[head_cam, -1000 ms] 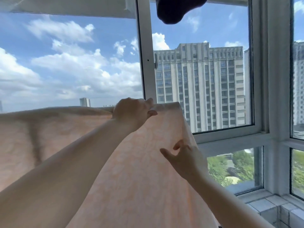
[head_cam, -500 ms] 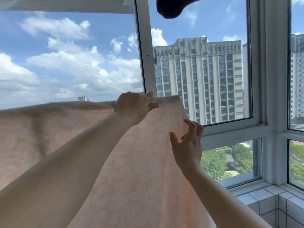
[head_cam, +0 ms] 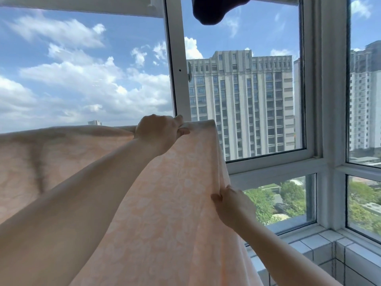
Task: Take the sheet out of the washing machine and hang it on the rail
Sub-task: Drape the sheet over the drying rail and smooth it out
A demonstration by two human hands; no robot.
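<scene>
A peach sheet with a pale flower pattern hangs draped in front of the window, its top fold running from the left edge to the middle. The rail itself is hidden under the fold. My left hand is closed on the sheet's top edge near its right corner. My right hand sits lower, pinching the sheet's right side edge.
A white window frame stands right behind the sheet. A dark garment hangs overhead at the top. A tiled sill runs along the lower right corner, with another window pane at the far right.
My right hand has dropped from open beside the upper edge to lower down and has closed on the sheet's side edge. My left hand keeps its hold at the top.
</scene>
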